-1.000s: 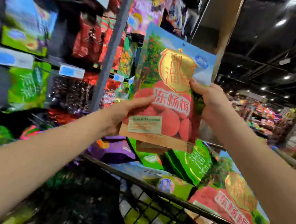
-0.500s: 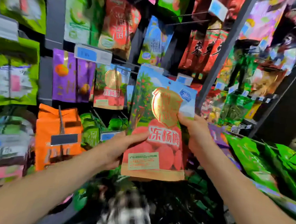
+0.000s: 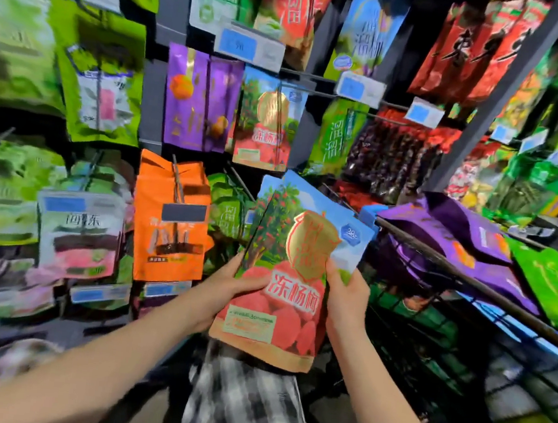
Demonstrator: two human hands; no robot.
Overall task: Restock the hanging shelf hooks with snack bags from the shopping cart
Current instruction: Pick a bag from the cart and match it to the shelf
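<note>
Landmark: orange bag (image 3: 170,220), hung on a hook of the shelf wall, with a dark tag clipped across its front.
Held item: bayberry snack bags (image 3: 302,275), blue top, red fruit, gold emblem. A second bag's edge shows behind the front one, offset to the left. Whether there are more than two cannot be told.
Held item position: right of the orange bag and nearer the camera, apart from it, top leaning right. Not on any hook.
Left hand (image 3: 227,295): grips the bags' left edge, thumb lying across the front face. The fingers are behind the bags, out of sight.
Right hand (image 3: 346,297): grips the right edge, thumb on the front beside the gold emblem. The fingers are hidden behind.
Matching stock: hanging bayberry bag (image 3: 268,124), same print, on a hook up and right of the orange bag.
Neighbour: purple hanging bags (image 3: 200,99), directly above the orange bag.
Shopping cart (image 3: 470,279): dark wire rim, right of the orange bag, beyond the held bags. Purple pouches (image 3: 457,237) and green pouches (image 3: 552,281) lie on top inside.
Clothing: checked garment (image 3: 243,404), down and right of the orange bag.
Image quality: shelf left of the orange bag is blurred, and the print there is mostly unreadable.
</note>
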